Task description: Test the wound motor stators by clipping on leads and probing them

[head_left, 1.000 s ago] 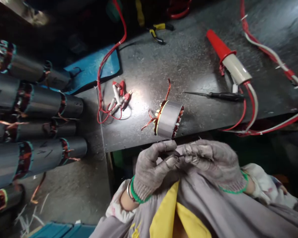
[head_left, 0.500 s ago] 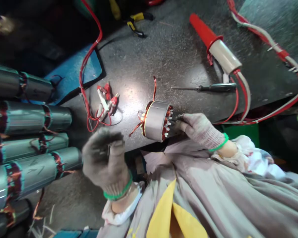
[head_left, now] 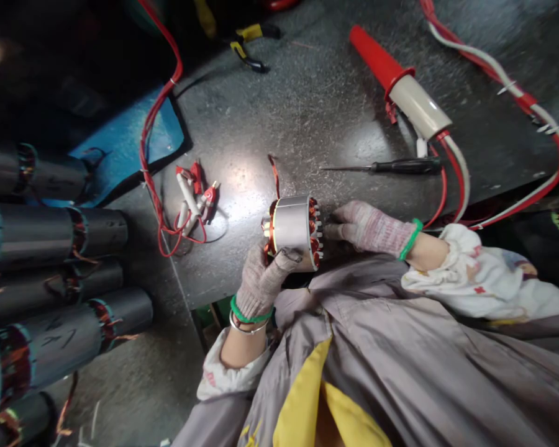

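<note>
Just beyond the left hand (head_left: 262,277), touching it, a motor core (head_left: 292,226) sits on the tabletop (head_left: 338,124); that hand's thumb and fingers are parted at its near corner, whether gripping I cannot tell. Beside the core's other end, the right hand (head_left: 363,228) has shadowed fingertips, any pinch unclear. Beyond it lies a screwdriver (head_left: 403,166).

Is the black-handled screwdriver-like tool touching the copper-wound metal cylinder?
Apart: the head view shows bench surface between the tip of the screwdriver-like tool and the metal cylinder.
</note>
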